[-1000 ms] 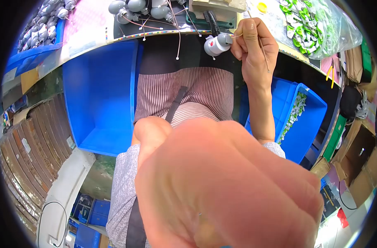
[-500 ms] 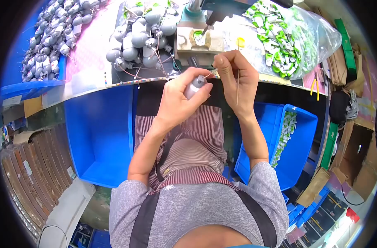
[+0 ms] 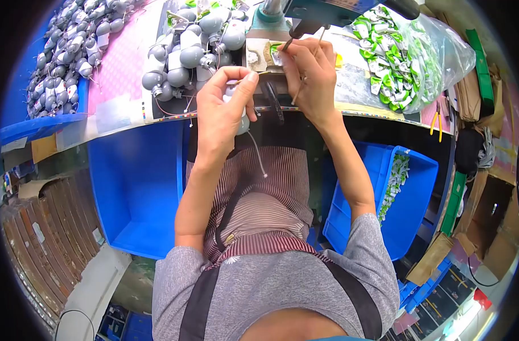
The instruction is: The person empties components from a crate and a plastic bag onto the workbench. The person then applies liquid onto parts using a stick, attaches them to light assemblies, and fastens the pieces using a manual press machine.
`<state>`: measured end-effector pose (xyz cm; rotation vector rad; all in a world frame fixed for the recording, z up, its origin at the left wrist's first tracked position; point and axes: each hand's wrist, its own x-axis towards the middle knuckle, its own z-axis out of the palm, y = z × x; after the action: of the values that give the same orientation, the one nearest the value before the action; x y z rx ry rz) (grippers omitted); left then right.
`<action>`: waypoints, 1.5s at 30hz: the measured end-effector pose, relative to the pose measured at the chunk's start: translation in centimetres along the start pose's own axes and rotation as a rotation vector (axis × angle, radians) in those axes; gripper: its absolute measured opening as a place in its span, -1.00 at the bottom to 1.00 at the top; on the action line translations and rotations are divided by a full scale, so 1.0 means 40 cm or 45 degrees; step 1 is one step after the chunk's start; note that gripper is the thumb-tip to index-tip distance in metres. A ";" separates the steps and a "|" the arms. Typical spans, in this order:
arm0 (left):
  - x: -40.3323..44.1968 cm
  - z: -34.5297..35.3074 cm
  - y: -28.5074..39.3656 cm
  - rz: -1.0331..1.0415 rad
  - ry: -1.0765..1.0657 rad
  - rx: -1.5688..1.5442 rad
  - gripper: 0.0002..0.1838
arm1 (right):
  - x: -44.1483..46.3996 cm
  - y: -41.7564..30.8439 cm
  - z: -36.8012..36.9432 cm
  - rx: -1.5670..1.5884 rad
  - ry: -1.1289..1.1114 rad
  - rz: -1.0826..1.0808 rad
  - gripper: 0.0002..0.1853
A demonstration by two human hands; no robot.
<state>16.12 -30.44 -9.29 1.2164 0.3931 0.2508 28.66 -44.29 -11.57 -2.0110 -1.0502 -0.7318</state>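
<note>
My left hand (image 3: 222,108) is closed around a grey-and-white bulb-shaped part (image 3: 243,124), mostly hidden by the fingers. From it hangs a thin wire (image 3: 259,152) with a small white connector at its end. My right hand (image 3: 311,74) is closed on a thin stick (image 3: 297,92), which runs through the fingers and sticks out above them. Its thumb and forefinger pinch at the front of a pale fixture (image 3: 257,55); whatever is between the fingertips is too small to name. A green-and-white piece (image 3: 274,52) sits in that fixture, partly covered by the fingers.
A teal machine (image 3: 322,10) stands over the fixture. Grey bulb-shaped parts (image 3: 191,57) with wires lie to its left, others fill a blue bin (image 3: 43,122). Green-and-white pieces (image 3: 393,74) lie right, beside a plastic bag (image 3: 441,51). Blue bins (image 3: 135,193) sit below the bench.
My right hand has moved forward and up to the fixture, away from my left hand. My left hand has shifted left and turned the part, so its wire now hangs down.
</note>
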 end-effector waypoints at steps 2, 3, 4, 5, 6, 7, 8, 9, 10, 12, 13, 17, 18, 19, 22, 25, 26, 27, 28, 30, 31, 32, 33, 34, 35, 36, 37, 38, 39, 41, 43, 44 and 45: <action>0.014 0.002 -0.003 0.010 0.013 0.005 -0.82 | -0.003 0.007 0.001 0.016 0.003 -0.032 -0.84; 0.020 0.008 -0.007 0.026 0.025 0.007 -0.82 | -0.002 0.006 -0.001 0.019 0.008 -0.045 -0.83; 0.024 0.014 -0.011 0.040 0.035 0.009 -0.82 | -0.002 0.005 -0.003 0.021 0.012 -0.056 -0.83; 0.028 0.019 -0.013 0.034 0.052 0.020 -0.82 | -0.001 0.006 -0.003 -0.001 0.010 -0.079 -0.83; 0.031 0.023 -0.013 0.030 0.069 0.032 -0.82 | 0.000 0.008 -0.001 -0.021 0.010 -0.103 -0.82; 0.034 0.025 -0.011 0.029 0.089 0.045 -0.82 | 0.002 0.009 0.003 -0.038 0.011 -0.129 -0.82; 0.037 0.025 -0.008 0.025 0.093 0.061 -0.82 | 0.004 0.013 0.005 -0.040 0.006 -0.150 -0.80; 0.038 0.023 -0.006 0.019 0.100 0.078 -0.81 | 0.003 0.016 0.005 -0.040 -0.001 -0.169 -0.79; 0.038 0.022 -0.004 0.013 0.107 0.095 -0.81 | 0.003 0.019 0.006 -0.039 -0.008 -0.188 -0.78; 0.041 0.021 -0.004 0.018 0.104 0.090 -0.80 | 0.010 0.015 0.001 -0.040 -0.048 -0.209 -0.75; 0.043 0.022 -0.006 0.021 0.098 0.085 -0.80 | 0.013 0.014 -0.003 -0.045 -0.069 -0.220 -0.73; 0.050 0.022 -0.010 0.000 0.087 0.076 -0.79 | 0.020 0.019 -0.010 -0.032 -0.145 -0.232 -0.70; 0.051 0.020 -0.012 -0.004 0.081 0.070 -0.79 | 0.022 0.016 -0.013 -0.022 -0.166 -0.222 -0.70; 0.053 0.018 -0.014 -0.009 0.076 0.063 -0.79 | 0.023 0.015 -0.015 -0.011 -0.187 -0.211 -0.69; 0.056 0.015 -0.018 -0.007 0.069 0.044 -0.75 | 0.021 0.035 -0.027 -0.078 -0.239 -0.278 -0.71; 0.061 0.012 -0.024 -0.011 0.048 0.037 -0.75 | 0.017 0.043 -0.040 0.074 -0.166 -0.262 -0.76; 0.062 0.011 -0.025 -0.006 0.052 0.047 -0.75 | 0.011 0.032 -0.032 0.069 -0.111 -0.147 -0.80; 0.061 0.012 -0.024 -0.004 0.052 0.057 -0.75 | 0.007 0.023 -0.026 0.084 -0.097 -0.101 -0.81; 0.061 0.013 -0.024 -0.001 0.050 0.067 -0.75 | 0.003 0.015 -0.021 0.096 -0.083 -0.056 -0.81; 0.059 0.016 -0.024 0.010 0.055 0.076 -0.75 | 0.001 0.006 -0.018 0.121 -0.053 0.028 -0.81; 0.059 0.016 -0.023 0.019 0.060 0.082 -0.75 | 0.002 0.006 -0.016 0.111 -0.041 0.012 -0.81; 0.059 0.016 -0.022 0.017 0.057 0.081 -0.75 | 0.004 0.006 -0.012 0.103 -0.029 -0.002 -0.82; 0.059 0.016 -0.021 0.014 0.055 0.081 -0.75 | 0.004 0.006 -0.008 0.097 -0.017 -0.015 -0.82; 0.059 0.015 -0.022 0.010 0.053 0.082 -0.75 | 0.007 0.010 -0.008 0.030 -0.029 -0.091 -0.83; 0.059 0.013 -0.023 0.020 0.051 0.087 -0.75 | 0.012 0.017 -0.012 -0.039 -0.042 -0.167 -0.84; 0.062 0.012 -0.025 0.030 0.047 0.089 -0.75 | 0.013 0.022 -0.017 -0.111 -0.056 -0.242 -0.84; 0.063 0.012 -0.026 0.041 0.042 0.089 -0.75 | 0.012 0.025 -0.021 -0.123 -0.065 -0.242 -0.85; 0.062 0.014 -0.026 0.038 0.047 0.085 -0.75 | 0.010 0.028 -0.023 -0.134 -0.074 -0.245 -0.86; 0.061 0.016 -0.025 0.036 0.055 0.081 -0.75 | 0.010 0.030 -0.023 -0.142 -0.084 -0.249 -0.87; 0.060 0.015 -0.028 0.043 0.062 0.075 -0.76 | 0.001 0.025 -0.014 0.012 -0.040 -0.125 -0.87; 0.064 0.014 -0.034 0.065 0.057 0.068 -0.76 | -0.003 0.019 -0.009 0.079 -0.016 -0.054 -0.86; 0.064 0.014 -0.035 0.063 0.056 0.069 -0.76 | -0.002 0.018 -0.008 0.072 -0.013 -0.047 -0.86; 0.064 0.013 -0.035 0.062 0.056 0.073 -0.76 | -0.001 0.017 -0.006 0.066 -0.009 -0.039 -0.85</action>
<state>18.62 -30.35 -10.88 1.2792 0.4113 0.3105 29.19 -44.78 -11.71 -1.9585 -1.0955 -0.7069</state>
